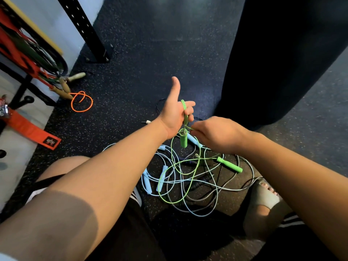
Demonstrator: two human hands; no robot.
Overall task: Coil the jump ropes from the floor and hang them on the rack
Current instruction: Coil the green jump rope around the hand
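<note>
Now, left hand [174,114] and right hand [216,135] tight around green jump rope [183,140]; strap label [50,141] illegible.

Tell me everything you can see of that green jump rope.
The green jump rope is a thin bright-green cord with two thicker green handles, plastic by the look. The left hand grips a loop of cord, thumb up; one handle hangs just below it. The right hand pinches the cord beside that handle. The rest sprawls in loose loops on the floor, tangled with pale blue ropes, the second handle lying there.
</note>
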